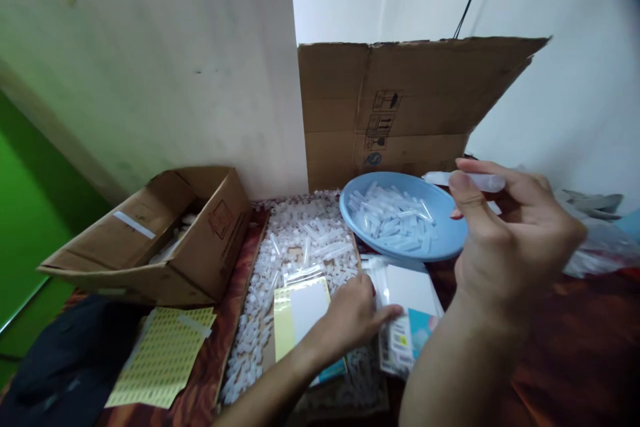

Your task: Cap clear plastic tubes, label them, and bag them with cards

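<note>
My right hand (pixel 515 240) is raised at the right, its thumb and fingers closed around a small translucent white plastic tube (pixel 487 182). Lower down, my left hand (pixel 353 307) reaches over the layer of small white plastic pieces (pixel 250 340). Its thumb stretches out against a clear plastic packet (pixel 407 287) with white and blue printed contents; the other fingers bend downward and are partly hidden. Under my left forearm lies a yellow-and-white card or sheet (pixel 307 307) in clear wrap. Beyond both hands, a light blue basin (pixel 450 240) holds many similar clear tubes (pixel 393 217).
An open cardboard box (pixel 200 260) stands at the left, with yellow label sheets (pixel 165 353) and dark cloth (pixel 75 360) in front. A cardboard panel (pixel 415 93) and white board (pixel 175 80) rise behind. Clear plastic bags (pixel 603 247) lie at the right on a reddish-brown surface (pixel 575 353).
</note>
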Tool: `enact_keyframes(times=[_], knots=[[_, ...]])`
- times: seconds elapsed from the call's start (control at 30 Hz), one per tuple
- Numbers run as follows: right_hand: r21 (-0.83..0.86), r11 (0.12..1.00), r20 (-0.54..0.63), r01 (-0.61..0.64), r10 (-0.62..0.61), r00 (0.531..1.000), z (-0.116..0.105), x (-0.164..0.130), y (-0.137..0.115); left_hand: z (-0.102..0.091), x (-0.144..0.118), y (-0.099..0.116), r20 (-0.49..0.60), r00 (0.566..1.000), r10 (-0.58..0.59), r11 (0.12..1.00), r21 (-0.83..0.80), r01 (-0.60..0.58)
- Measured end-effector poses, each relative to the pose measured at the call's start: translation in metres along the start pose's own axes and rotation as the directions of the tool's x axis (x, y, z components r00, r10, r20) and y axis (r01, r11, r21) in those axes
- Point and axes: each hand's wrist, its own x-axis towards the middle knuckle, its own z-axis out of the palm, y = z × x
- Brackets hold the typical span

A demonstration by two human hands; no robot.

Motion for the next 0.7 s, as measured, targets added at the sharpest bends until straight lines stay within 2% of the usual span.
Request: enact_keyframes(times=[0.07, 0.1, 0.17, 0.23, 0.3, 0.37, 0.43, 0.53, 0.7], knots=[[-0.028, 1.0, -0.086, 0.002, -0.004, 0.996, 0.005, 0.0, 0.003, -0.014, 0.004, -0.006, 0.071, 0.997, 0.001, 1.0, -0.011, -0.001], [-0.028, 1.0, -0.088, 0.0, -0.002, 0.996, 0.007, 0.0, 0.005, -0.025, 0.006, -0.009, 0.099, 0.995, 0.011, 0.999, -0.037, -0.008], [-0.009, 1.0, -0.018, -0.009, 0.009, 1.0, 0.012, 0.0, 0.009, -0.053, 0.009, -0.016, 0.102, 0.992, 0.07, 0.989, -0.134, -0.056], [0.008, 1.0, 0.049, -0.028, 0.027, 0.998, 0.017, -0.001, 0.014, -0.085, 0.006, -0.022, 0.061, 0.991, 0.118, 0.956, -0.276, -0.097], [0.063, 0.996, 0.081, -0.065, 0.06, 0.995, 0.023, -0.002, 0.02, -0.116, -0.001, -0.026, 0.01, 0.994, 0.108, 0.895, -0.436, -0.093], [0.175, 0.98, 0.044, -0.098, 0.091, 0.995, 0.031, -0.004, 0.023, -0.144, -0.011, -0.026, -0.103, 0.993, 0.06, 0.82, -0.562, -0.108], [0.289, 0.95, -0.001, -0.121, 0.126, 0.992, 0.04, -0.006, 0.024, -0.166, -0.021, -0.024, -0.229, 0.973, 0.022, 0.748, -0.642, -0.168], [0.396, 0.898, 0.075, -0.193, 0.178, 0.981, 0.052, -0.01, 0.018, -0.184, -0.034, -0.017, -0.319, 0.948, -0.009, 0.694, -0.684, -0.224], [0.474, 0.844, 0.206, -0.25, 0.17, 0.964, 0.07, -0.023, 0.005, -0.193, -0.044, -0.017, -0.263, 0.965, -0.016, 0.702, -0.69, -0.177]])
